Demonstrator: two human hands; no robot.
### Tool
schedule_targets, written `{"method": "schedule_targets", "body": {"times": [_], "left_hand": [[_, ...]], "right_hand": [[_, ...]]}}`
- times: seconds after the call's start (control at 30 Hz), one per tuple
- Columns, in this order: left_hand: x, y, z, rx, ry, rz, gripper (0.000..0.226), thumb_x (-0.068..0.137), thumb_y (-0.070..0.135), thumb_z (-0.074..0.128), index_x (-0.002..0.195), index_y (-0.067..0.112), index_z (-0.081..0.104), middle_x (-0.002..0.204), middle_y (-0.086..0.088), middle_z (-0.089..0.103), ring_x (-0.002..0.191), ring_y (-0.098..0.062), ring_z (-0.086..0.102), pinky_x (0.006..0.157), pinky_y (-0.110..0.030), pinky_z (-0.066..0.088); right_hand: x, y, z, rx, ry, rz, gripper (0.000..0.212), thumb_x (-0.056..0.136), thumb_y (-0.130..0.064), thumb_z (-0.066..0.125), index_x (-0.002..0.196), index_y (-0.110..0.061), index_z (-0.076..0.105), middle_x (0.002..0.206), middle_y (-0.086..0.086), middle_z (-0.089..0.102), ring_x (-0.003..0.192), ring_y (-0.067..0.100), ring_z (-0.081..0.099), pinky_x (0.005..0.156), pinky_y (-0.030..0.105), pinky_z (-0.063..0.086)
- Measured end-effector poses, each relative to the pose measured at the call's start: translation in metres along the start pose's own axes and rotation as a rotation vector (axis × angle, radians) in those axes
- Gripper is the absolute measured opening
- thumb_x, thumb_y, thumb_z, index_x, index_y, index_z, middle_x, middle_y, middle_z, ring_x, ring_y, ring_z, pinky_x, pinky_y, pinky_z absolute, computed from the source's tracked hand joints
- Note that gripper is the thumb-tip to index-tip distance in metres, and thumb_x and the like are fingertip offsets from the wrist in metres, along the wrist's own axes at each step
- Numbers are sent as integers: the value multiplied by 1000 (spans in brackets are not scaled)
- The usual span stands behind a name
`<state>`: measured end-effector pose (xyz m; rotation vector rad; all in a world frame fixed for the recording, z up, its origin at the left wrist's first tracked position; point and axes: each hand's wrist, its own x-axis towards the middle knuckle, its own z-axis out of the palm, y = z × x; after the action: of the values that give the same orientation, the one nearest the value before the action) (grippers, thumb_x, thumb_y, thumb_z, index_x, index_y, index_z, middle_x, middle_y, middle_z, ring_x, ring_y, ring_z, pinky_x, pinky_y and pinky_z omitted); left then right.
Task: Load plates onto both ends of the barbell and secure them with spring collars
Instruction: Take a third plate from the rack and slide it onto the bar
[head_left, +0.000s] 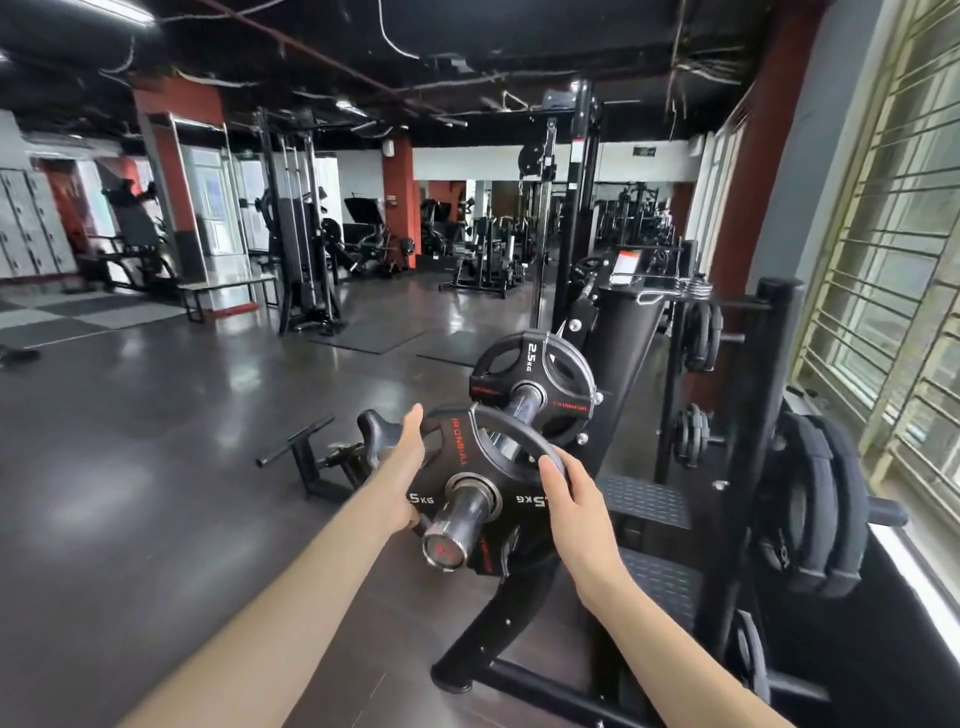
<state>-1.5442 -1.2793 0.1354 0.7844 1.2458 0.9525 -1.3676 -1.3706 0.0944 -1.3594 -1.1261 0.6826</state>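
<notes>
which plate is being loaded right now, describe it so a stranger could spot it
Find the barbell on the black rack. The near plate sits on its closest sleeve, held by the left hand and right hand; the far plate is untouched.

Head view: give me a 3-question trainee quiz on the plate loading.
1. True or false: a spring collar already sits on the near sleeve.
2. What holds the near plate? A) left hand only B) both hands C) neither
3. What weight is printed on the far plate?

Key: 1 false; 2 B, left hand and right hand grip its rim; 3 2.5 kg.
</notes>
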Motion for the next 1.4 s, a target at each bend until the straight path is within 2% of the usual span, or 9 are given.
{"method": "schedule_targets", "body": {"times": [0.17, 0.33, 0.6, 0.73, 0.93, 1.1, 1.17, 1.23, 1.4], "left_hand": [[41, 21, 35, 62, 77, 34, 129, 41, 92, 51, 148, 21, 42, 149, -12, 48, 132, -37, 48, 112, -58, 31], [89, 41, 72, 153, 70, 79, 118, 64, 91, 40, 156, 19, 25, 158, -9, 34, 141, -36, 36, 115, -56, 27], [166, 70, 126, 210, 132, 160, 109, 72, 88, 39, 154, 18, 22, 158, -11, 31, 138, -38, 38, 112, -54, 32], [196, 75, 142, 159, 147, 186, 96, 76, 83, 43, 140, 12, 38, 142, -14, 49, 124, -37, 53, 107, -51, 40], [215, 74, 141, 238, 206, 168, 95, 85, 78, 37, 153, 12, 25, 155, -13, 33, 136, -38, 38, 109, -53, 35], [200, 89, 141, 397, 212, 147, 84, 94, 66, 38, 154, 9, 22, 159, -17, 27, 142, -38, 31, 111, -54, 28], [190, 104, 152, 501, 358, 324, 63, 96, 46, 45, 146, 8, 35, 152, -19, 35, 137, -36, 34, 112, -50, 31], [175, 121, 174, 562, 443, 602, 48, 94, 35, 50, 137, 14, 46, 146, -15, 41, 133, -32, 35, 109, -48, 34], [137, 136, 266, 963, 193, 1143, 36, 97, 48, 44, 120, 22, 54, 125, -1, 52, 118, -22, 49, 81, -34, 39]], "right_hand": [[53, 12, -13, -45, 7, -23, 51, 103, -43, 48, 152, -28, 44, 142, -5, 52, 133, 5, 43, 112, 24, 28], [118, 34, -18, -196, 80, -58, 54, 107, -38, 42, 157, -22, 32, 152, 4, 47, 146, 22, 35, 121, 42, 26], [202, 61, -26, -434, 170, -135, 49, 109, -31, 37, 157, -25, 33, 167, 7, 24, 153, 27, 17, 121, 36, 15], [227, 68, -31, -473, 149, -221, 50, 108, -33, 37, 157, -36, 27, 169, -2, 18, 155, 23, 12, 121, 35, 20], [233, 75, -27, -359, 140, -293, 50, 107, -40, 37, 139, -70, 13, 161, -27, 21, 136, -13, 12, 105, 23, 34], [236, 69, -41, -361, 66, -288, 49, 105, -35, 47, 154, -37, 39, 158, -17, 36, 144, 0, 28, 117, 24, 26], [239, 59, -55, -284, 116, -270, 36, 103, -33, 53, 138, -29, 61, 141, -14, 57, 132, 2, 48, 113, 29, 37], [244, 45, -72, -170, 218, -172, 19, 102, -35, 51, 110, -41, 68, 112, -22, 65, 109, -7, 57, 96, 19, 43], [275, 12, -126, 176, 313, 161, 21, 101, -24, 48, 107, -22, 68, 98, -3, 74, 91, 12, 65, 80, 30, 51]]}}
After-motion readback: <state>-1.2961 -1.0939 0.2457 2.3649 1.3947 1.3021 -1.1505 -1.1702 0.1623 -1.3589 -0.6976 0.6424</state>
